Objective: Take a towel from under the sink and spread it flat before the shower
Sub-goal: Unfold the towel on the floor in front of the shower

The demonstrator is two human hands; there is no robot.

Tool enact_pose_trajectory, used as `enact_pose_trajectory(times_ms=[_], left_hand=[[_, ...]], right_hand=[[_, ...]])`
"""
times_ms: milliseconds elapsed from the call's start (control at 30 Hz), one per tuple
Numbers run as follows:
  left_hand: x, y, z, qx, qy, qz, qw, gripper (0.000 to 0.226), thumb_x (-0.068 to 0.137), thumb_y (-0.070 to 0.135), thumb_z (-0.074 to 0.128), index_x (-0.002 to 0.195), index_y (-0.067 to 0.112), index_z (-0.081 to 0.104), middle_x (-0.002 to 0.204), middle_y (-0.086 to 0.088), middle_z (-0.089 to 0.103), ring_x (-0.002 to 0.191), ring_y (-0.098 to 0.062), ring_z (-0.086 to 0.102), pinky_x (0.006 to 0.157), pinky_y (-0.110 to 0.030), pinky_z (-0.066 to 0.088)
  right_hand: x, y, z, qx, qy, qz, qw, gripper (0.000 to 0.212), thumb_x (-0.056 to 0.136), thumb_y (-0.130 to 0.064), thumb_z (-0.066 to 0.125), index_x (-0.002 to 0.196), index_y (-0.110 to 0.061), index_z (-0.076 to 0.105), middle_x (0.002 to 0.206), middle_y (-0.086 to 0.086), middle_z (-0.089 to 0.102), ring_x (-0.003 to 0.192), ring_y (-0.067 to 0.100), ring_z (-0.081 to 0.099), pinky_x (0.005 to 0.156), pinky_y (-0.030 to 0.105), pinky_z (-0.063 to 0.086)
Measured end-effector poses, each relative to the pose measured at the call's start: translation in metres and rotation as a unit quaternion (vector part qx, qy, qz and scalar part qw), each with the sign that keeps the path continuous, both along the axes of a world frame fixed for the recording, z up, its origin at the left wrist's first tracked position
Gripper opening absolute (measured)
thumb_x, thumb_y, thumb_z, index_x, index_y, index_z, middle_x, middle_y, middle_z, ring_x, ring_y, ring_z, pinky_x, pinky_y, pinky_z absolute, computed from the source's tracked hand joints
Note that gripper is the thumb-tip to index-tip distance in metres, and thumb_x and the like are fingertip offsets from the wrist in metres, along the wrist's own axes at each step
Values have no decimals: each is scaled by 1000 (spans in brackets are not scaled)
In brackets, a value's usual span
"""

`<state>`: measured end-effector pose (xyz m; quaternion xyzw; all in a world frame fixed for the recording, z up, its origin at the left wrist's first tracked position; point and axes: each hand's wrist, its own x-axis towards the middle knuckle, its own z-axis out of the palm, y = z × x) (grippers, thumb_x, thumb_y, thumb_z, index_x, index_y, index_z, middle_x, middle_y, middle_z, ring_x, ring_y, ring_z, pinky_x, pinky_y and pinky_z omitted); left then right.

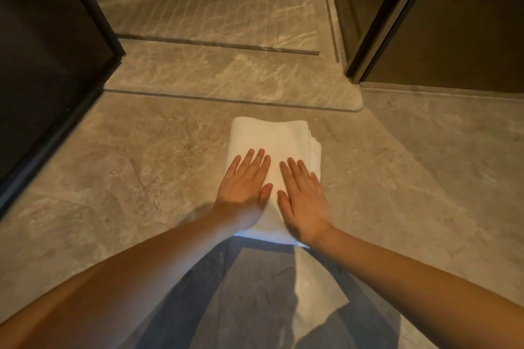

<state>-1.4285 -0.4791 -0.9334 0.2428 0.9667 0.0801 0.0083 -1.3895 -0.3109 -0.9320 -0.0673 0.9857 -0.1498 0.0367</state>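
A white towel (273,139), folded into a thick rectangle, lies on the grey marble floor just in front of the raised shower threshold (232,79). My left hand (245,190) rests palm down on its near left part, fingers spread and flat. Beside it, my right hand (304,198) presses flat on the near right part, fingers apart. Neither hand grips the cloth. The towel's near edge is partly hidden under my wrists. Layered folds show along its right side.
The shower floor (204,0) with thin grooves lies beyond the threshold. A dark framed glass panel (54,71) stands at the left and a dark door frame (377,37) at the right. Bare floor (425,164) spreads on both sides of the towel.
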Motion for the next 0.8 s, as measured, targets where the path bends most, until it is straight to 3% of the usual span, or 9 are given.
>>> enact_pose_trajectory(times_ms=[200,333,467,567,667,800], left_hand=[[-2,2,-6,12,-2,16,1000,61,99,41,18,153,13,19,161,-7,17,149,-21,9,121,-42,7],[-13,7,-1,-14,-6,42,999,64,97,44,8,154,15,12,162,-6,12,149,-21,6,121,-40,2],[-24,8,3,-34,-28,26,999,64,98,45,7,154,15,4,163,-6,2,150,-20,-4,121,-41,-2],[-23,4,13,-60,-49,0,997,66,99,47,15,154,13,2,163,-8,-3,149,-22,-7,121,-42,-4],[-2,3,24,-24,-63,-87,994,74,95,57,20,154,15,6,163,-5,1,149,-20,-4,119,-35,-9],[40,11,26,15,-65,-181,981,83,91,62,39,154,14,13,163,-5,9,149,-20,5,120,-32,-5]], right_hand=[[-7,5,-3,-4,6,10,1000,61,99,-44,24,155,-24,11,163,0,10,150,17,3,120,34,1],[-23,11,0,-5,0,31,1000,62,99,-42,28,156,-23,12,163,-1,10,150,16,3,122,39,9],[-33,12,3,-27,-5,35,999,59,102,-40,29,156,-23,12,163,-3,8,150,13,-1,122,36,4],[-29,21,9,-80,23,3,997,53,102,-31,34,153,-18,25,161,2,21,149,17,13,122,33,9],[-20,46,16,-146,49,-83,985,48,102,-22,38,148,-12,36,155,8,35,145,24,27,119,31,16],[-3,67,16,-158,40,-71,984,46,101,-20,34,146,-14,41,149,7,44,138,22,39,116,35,28]])
